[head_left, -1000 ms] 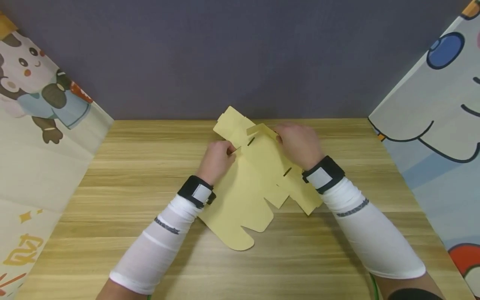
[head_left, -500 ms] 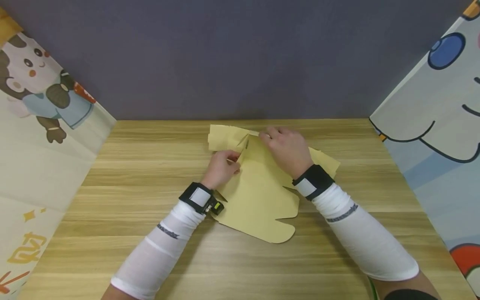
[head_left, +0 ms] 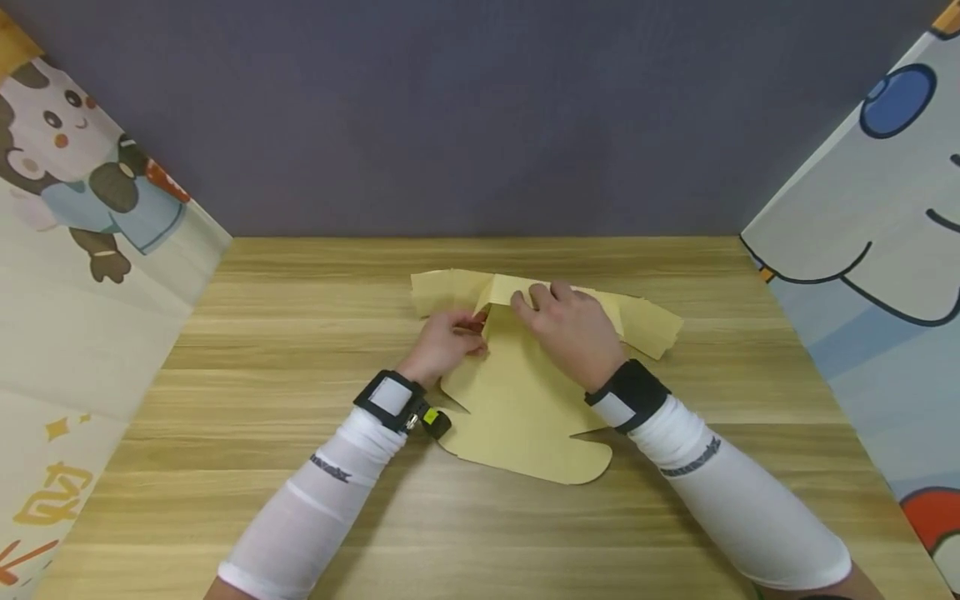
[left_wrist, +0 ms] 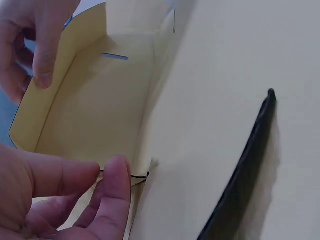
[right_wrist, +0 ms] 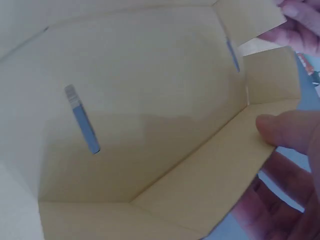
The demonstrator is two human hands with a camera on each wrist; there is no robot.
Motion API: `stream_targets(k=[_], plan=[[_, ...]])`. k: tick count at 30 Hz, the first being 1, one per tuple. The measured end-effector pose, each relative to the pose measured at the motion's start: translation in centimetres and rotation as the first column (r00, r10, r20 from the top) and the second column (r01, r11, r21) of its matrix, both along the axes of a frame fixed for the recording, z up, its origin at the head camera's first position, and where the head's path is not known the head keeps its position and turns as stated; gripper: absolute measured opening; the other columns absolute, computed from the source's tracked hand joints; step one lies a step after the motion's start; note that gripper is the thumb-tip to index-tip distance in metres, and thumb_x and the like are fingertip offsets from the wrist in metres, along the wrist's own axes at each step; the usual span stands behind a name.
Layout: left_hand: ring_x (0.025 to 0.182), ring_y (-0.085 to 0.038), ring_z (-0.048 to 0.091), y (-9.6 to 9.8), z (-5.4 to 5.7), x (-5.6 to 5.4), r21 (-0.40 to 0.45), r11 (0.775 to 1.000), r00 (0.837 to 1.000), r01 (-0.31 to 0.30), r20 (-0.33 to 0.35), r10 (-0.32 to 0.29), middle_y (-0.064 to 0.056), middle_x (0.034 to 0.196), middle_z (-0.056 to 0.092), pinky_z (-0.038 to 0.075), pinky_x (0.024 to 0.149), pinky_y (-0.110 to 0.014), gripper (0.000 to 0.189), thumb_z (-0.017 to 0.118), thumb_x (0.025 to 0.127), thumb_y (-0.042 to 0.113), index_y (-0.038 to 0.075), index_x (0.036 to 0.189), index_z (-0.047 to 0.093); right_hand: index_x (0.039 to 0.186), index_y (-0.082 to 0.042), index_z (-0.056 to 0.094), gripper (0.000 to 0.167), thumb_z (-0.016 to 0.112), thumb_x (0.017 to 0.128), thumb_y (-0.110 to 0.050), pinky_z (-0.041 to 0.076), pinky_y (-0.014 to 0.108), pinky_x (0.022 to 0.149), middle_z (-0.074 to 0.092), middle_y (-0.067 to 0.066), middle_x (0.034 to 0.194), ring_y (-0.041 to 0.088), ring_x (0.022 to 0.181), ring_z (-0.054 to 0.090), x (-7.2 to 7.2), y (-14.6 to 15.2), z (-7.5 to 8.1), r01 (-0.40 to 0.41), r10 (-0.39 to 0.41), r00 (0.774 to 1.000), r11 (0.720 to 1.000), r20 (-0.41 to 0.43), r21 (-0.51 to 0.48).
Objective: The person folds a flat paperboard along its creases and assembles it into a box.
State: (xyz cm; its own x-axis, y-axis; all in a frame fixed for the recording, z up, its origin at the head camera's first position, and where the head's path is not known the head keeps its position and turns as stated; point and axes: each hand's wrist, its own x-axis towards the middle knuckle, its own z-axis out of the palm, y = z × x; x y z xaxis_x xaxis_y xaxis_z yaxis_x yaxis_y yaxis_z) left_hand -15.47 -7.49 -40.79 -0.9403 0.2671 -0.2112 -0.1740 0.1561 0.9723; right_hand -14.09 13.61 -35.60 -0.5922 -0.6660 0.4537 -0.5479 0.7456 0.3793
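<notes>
A pale yellow cut cardboard sheet [head_left: 525,425] with rounded tabs lies partly folded on the table, its far edge strip [head_left: 517,292] raised. My left hand [head_left: 442,346] is at its left side, thumb and a finger pinching a small flap [right_wrist: 250,20]. At the far edge, my right hand [head_left: 570,337] grips the raised strip, thumb on the inner face and fingers behind, as the right wrist view shows. Two narrow slots, one of them this long slot [right_wrist: 85,122], cut through the panel between the hands. In the left wrist view, a dark gap [left_wrist: 245,165] opens in the cardboard.
The wood-grain table [head_left: 262,350] runs back to a dark grey upright panel [head_left: 480,117]. Printed cartoon panels stand on the left [head_left: 90,200] and right [head_left: 855,217]. A side wing [head_left: 652,325] of the cardboard extends past my right hand.
The cardboard has turned so its raised strip lies nearly level across the far side. It has come slightly nearer. Both hands have moved along with it, the left now lower on its side.
</notes>
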Motion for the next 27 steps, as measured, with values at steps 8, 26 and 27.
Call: stream_targets(k=[8,26,27], plan=[[0.092,-0.035,0.065,-0.2,0.0,0.1,0.079,0.997,0.999,-0.003,0.047,-0.001,-0.034,0.115,0.056,0.057,0.088,-0.041,0.031,0.049,0.092,-0.012,-0.013,0.122,0.055,0.111,-0.011,0.065,0.031,0.047,0.092,0.005,0.046,0.030,0.041,0.062,0.008,0.085,0.025,0.067,0.055,1.7,-0.5,-0.5,-0.015,0.015,1.000,1.000,-0.024,0.009],[0.088,-0.027,0.060,-2.6,0.1,-0.4,-0.062,0.945,0.947,-0.322,-0.039,0.320,-0.018,0.110,0.055,0.055,0.067,-0.028,0.039,0.056,0.085,-0.009,-0.006,0.123,0.047,0.110,-0.009,0.067,0.031,0.047,0.091,0.006,0.050,0.030,0.043,0.065,0.009,0.092,0.024,0.068,0.055,2.5,-0.8,-0.5,-0.021,0.022,1.000,1.000,-0.021,0.013],[0.089,-0.026,0.057,-2.9,0.1,-0.6,-0.085,0.914,0.917,-0.397,-0.085,0.390,-0.018,0.110,0.052,0.052,0.067,-0.028,0.044,0.059,0.083,-0.007,-0.005,0.124,0.045,0.110,-0.009,0.067,0.031,0.047,0.091,0.006,0.050,0.030,0.043,0.065,0.009,0.092,0.024,0.068,0.056,2.4,-0.8,-0.6,-0.022,0.022,1.000,1.000,-0.020,0.012]])
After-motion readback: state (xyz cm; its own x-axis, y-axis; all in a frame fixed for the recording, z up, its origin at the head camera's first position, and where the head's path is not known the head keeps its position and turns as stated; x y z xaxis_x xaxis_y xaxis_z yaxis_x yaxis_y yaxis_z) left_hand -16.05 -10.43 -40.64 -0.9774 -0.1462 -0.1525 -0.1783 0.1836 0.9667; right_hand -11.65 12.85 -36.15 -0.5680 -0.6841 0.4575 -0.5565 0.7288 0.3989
